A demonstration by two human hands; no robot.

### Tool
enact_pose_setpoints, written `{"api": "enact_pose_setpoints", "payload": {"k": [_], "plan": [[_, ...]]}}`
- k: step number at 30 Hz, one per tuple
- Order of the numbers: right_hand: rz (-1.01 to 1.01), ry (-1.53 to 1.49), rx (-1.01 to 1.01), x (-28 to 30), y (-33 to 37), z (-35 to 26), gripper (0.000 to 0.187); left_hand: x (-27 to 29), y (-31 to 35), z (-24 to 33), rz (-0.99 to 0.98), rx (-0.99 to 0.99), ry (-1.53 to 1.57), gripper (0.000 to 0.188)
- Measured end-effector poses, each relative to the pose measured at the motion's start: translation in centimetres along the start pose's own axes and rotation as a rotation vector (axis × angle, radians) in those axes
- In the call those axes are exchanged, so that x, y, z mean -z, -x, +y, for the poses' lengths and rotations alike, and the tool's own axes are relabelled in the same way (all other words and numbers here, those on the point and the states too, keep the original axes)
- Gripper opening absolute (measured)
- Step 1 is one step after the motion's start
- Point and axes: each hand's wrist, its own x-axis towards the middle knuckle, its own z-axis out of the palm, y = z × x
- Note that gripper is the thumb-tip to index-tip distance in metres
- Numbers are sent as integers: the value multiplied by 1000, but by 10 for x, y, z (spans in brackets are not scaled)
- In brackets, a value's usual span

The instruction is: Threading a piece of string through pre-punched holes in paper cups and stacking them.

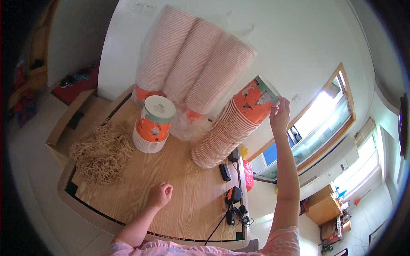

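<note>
A tall stack of upside-down paper buckets (228, 134) stands on the table, its top one orange and green with printed pictures. At that top paper bucket (255, 101), my right hand (280, 112) is raised, with its fingers closed on the upper edge by the base. My left hand (160, 195) is curled into a loose fist over the front middle of the table, with nothing showing in it. Farther back stands a short stack of the same buckets (152, 131), also bottom up. Left of it lies a tangled heap of tan paper shreds (102, 153).
Several tall bucket stacks in clear plastic wrap (194, 64) rise along the wall. Black power adapters (233, 195) and coiled cables lie on the wooden table (183, 205) at its right edge. A cardboard box (72, 123) stands beyond the left side; a red basket (248, 175) sits past the right.
</note>
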Motion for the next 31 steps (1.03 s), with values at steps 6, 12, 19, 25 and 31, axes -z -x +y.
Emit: {"api": "enact_pose_setpoints", "payload": {"k": [6,12,19,25,31], "plan": [[30,78,20,-3,5,-12,40,1,0,-2,-25,-1,-20,6],[-10,9,-75,4,15,-10,53,-3,-1,-2,-13,-15,-30,7],[45,-257,-107,-25,120,-46,47,-5,1,-1,23,-77,-81,7],[41,-282,-253,-58,204,-76,52,-6,-1,-6,-15,-18,22,8],[-248,-719,-373,-94,226,-135,40,17,-71,-29,272,165,182,10]]}}
